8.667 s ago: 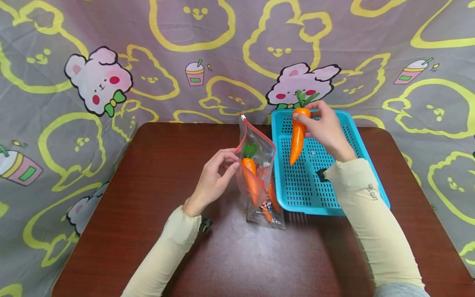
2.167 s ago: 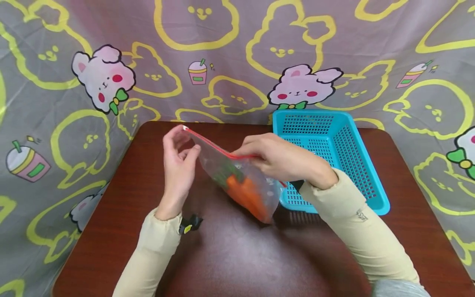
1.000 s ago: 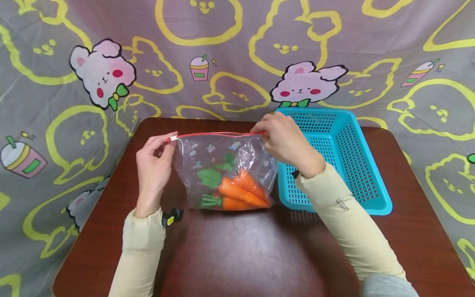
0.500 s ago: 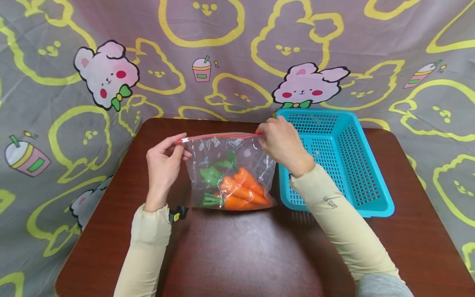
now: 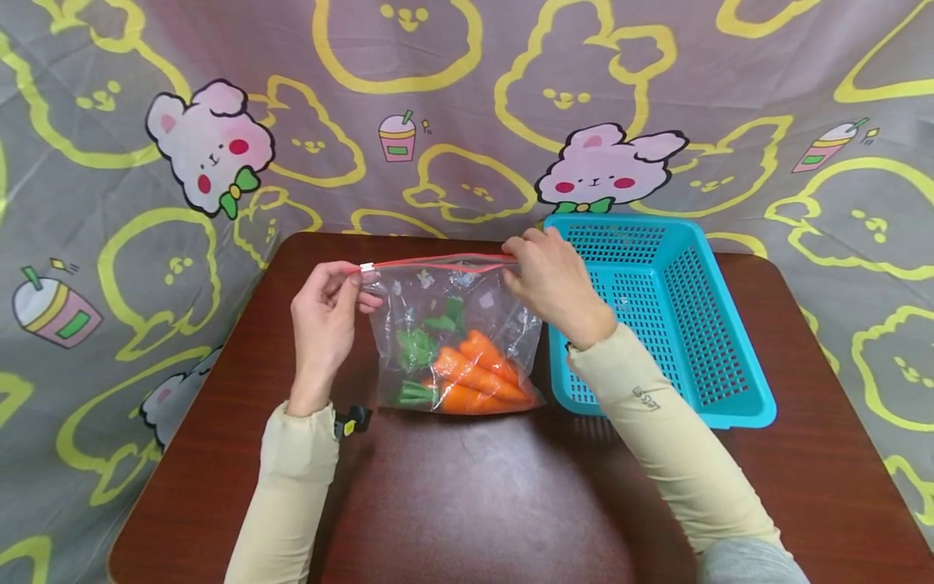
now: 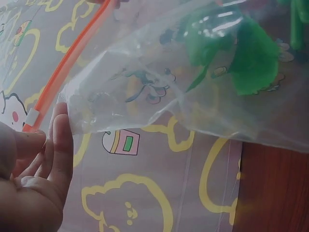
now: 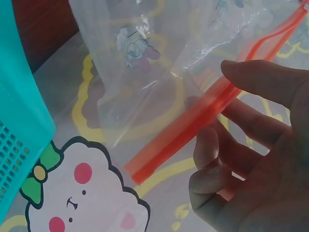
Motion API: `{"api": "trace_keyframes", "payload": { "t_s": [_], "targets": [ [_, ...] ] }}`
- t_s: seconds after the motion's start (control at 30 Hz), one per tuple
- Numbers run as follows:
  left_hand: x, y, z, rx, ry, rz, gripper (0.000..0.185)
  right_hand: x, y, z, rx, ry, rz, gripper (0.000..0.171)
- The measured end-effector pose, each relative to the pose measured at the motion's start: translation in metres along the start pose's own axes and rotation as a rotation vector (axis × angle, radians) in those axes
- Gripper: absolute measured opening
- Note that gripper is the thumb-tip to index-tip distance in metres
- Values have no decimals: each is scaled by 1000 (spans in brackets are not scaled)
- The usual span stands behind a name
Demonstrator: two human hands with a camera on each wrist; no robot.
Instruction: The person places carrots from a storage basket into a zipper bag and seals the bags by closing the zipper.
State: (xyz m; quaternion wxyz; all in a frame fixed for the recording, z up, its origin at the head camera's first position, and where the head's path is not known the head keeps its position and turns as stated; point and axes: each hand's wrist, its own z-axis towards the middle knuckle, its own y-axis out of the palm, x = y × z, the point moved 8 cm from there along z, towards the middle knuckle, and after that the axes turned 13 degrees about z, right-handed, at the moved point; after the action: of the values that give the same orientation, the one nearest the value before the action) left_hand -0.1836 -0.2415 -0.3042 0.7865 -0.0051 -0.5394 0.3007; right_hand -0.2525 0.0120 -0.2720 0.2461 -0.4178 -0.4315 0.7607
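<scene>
A clear zip bag point(image 5: 489, 300) with cartoon prints stands upright on the table, stretched between both hands. Inside lie orange toy-like carrots point(image 5: 481, 377) with green leaves point(image 5: 416, 349), tops toward the left. My left hand point(image 5: 324, 320) pinches the upper left corner, thumb and fingers right beside the white slider point(image 6: 32, 117). At the other end, my right hand point(image 5: 558, 284) grips the red zip strip point(image 7: 178, 135) between thumb and fingers; the strip's end sticks out past them in the right wrist view. Between the hands, the strip's two edges part slightly in the middle.
A blue perforated plastic basket point(image 5: 737, 357) stands close to the right of the bag, partly behind my right forearm. The brown wooden table point(image 5: 467, 503) stretches out in front. A cartoon-printed cloth point(image 5: 467, 97) hangs behind the table.
Earlier my right hand held a carrot over the basket while my left held the bag's mouth apart. Since then the bag has been turned broadside and its top pulled straight; the last half second shows little movement.
</scene>
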Motion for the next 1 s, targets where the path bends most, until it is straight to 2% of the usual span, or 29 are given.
{"api": "trace_keyframes", "payload": {
  "t_s": [0.3, 0.43, 0.7, 1.0],
  "targets": [
    [1, 2, 0, -8, 8, -28, 17, -12, 1, -2, -49, 11, 10, 42],
    [-1, 3, 1, -4, -5, -33, 17, -21, 3, -1, -57, -9, 29, 43],
    [-2, 3, -3, 32, -22, 121, 13, -40, 7, 0, -39, -89, 72, 40],
    [1, 8, -4, 8, -5, 114, 14, -66, 8, 2, 19, -233, 139, 37]
  ]
}}
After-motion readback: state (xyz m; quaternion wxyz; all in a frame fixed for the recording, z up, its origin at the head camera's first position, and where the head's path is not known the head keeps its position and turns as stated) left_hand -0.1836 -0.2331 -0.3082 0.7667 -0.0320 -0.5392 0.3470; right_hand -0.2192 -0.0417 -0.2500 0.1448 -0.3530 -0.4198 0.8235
